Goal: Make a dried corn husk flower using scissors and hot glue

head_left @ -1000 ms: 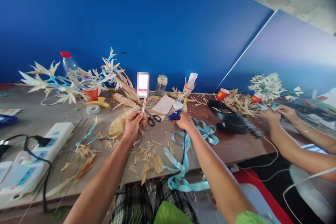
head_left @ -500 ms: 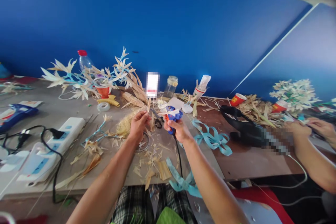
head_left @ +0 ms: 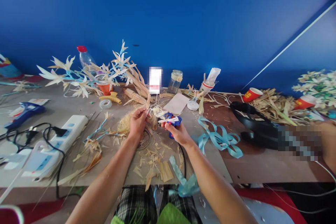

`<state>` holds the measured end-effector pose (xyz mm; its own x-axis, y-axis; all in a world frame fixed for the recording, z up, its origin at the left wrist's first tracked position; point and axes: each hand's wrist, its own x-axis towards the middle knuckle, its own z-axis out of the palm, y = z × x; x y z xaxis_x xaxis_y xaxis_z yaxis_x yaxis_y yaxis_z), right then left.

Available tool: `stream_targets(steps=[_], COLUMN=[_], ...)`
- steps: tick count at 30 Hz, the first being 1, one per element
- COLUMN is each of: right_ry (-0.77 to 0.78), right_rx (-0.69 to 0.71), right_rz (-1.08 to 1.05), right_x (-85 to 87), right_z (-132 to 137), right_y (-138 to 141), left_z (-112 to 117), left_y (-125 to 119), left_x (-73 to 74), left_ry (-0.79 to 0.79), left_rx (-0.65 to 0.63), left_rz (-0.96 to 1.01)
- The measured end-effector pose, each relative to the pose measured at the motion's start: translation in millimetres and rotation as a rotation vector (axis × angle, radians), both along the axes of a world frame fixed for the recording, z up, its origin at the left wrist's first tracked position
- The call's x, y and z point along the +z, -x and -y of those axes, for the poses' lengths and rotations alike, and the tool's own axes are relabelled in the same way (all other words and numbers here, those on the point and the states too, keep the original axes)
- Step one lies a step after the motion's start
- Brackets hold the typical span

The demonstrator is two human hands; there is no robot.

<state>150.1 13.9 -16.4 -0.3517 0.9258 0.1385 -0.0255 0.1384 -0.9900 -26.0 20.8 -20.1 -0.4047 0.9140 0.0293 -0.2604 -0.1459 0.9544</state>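
My left hand (head_left: 138,121) is closed in a pinch on a pale corn husk piece (head_left: 148,100) that sticks up above the fingertips. My right hand (head_left: 178,131) is closed around a blue hot glue gun (head_left: 176,120), whose black cord (head_left: 183,154) runs down toward the table's front edge. Pale husk strips (head_left: 164,114) partly cover the gun near my right fingers. A coil of wire (head_left: 145,140) lies beneath my left wrist. Left of that hand sits a clump of fine straw-coloured fibre (head_left: 124,123).
Husk scraps (head_left: 151,162) litter the table. A white power strip (head_left: 59,143) and another glue gun (head_left: 25,113) lie left. Husk flowers (head_left: 78,77) stand behind, near a clear jar (head_left: 175,81). Blue ribbon (head_left: 220,136) lies right; another person's arm (head_left: 329,143) shows at the far right.
The glue gun in my right hand has tipped lower, and husk strips now cover more of it. My left hand keeps its pinch. The view has shifted left slightly.
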Motion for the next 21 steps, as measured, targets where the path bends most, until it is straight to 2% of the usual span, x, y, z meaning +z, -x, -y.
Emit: stream_targets(steps=[5,11,21], right_ry=[-0.075,-0.130,-0.165], right_rx=[-0.024,-0.048,-0.085], right_rz=[0.078,0.075,0.137], right_x=[-4.8,-5.4,-9.2], right_z=[-0.4,-0.8,-3.4], right_y=[3.9,6.8,6.4], left_z=[-1.3,0.1,2.0], left_y=[-1.3,-2.3,-3.4], left_x=[-2.1,-2.7,-1.9], left_ry=[-0.014,-0.009,0.003], left_rx=[0.004,-0.028,-0.040], left_rz=[-0.006,-0.018,-0.040])
